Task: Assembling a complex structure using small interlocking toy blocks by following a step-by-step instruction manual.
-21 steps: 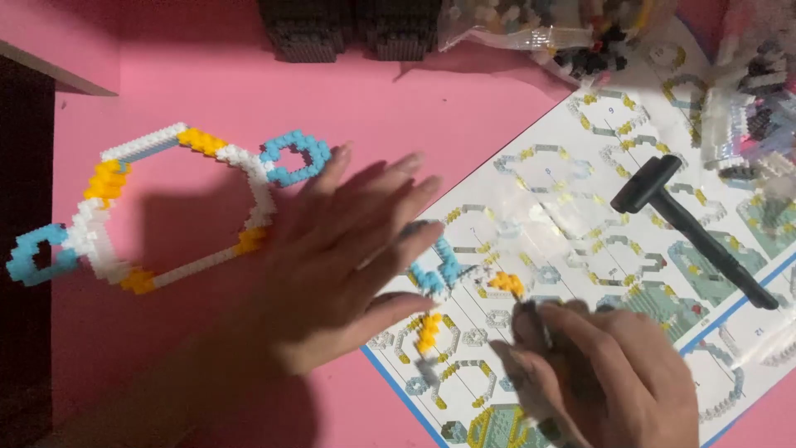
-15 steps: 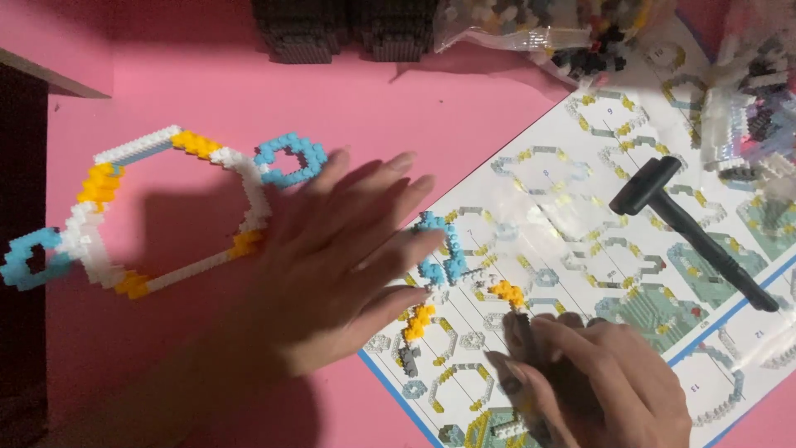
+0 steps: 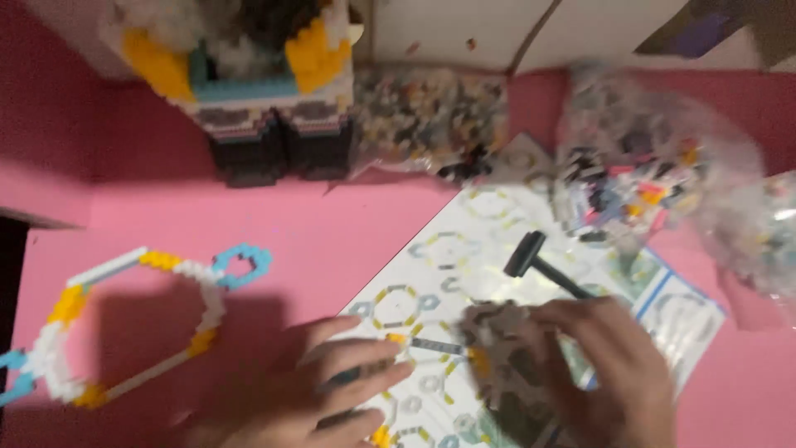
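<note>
So the pink worktop (image 3: 332, 232) took up most of the view, with a big blocky brick figure (image 3: 249, 91) in yellow, teal and dark colours standing at the back. A white instruction sheet (image 3: 464, 274) printed with hexagon ring diagrams lay at an angle across the right half, and clear bags of loose bricks (image 3: 638, 166) sat behind it. Off to the left was a hexagon ring of white, yellow and blue bricks (image 3: 141, 323), well apart from both hands. The left hand (image 3: 323, 390) rested flat on the sheet's near corner, fingers spread, pinching nothing. The right hand (image 3: 597, 373) was curled over the sheet, but it was too blurry to tell its grip. A small black hammer (image 3: 543, 265) lay just above it.
</note>
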